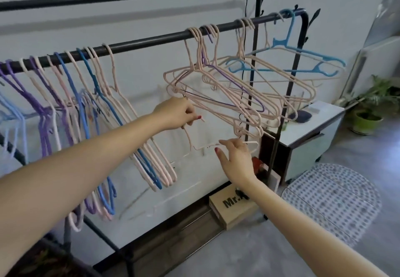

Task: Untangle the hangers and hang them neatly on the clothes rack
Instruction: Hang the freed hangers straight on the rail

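The left hand is pinching the hook of a loose pink hanger, and the right hand is pinching its bar below the tangled bunch hanging on the rail. Tugging risks snagging and dragging the bunch down.

The clothes rack looks like black metal tubing with a dull, matt finish. The pink hangers seem thin wire under a matt, slightly grainy coating, as do the purple hangers and dark blue ones. The light blue hanger looks like smooth moulded plastic. The box is plain brown cardboard, the rug a woven, patterned cloth, and the floor a smooth matt grey.
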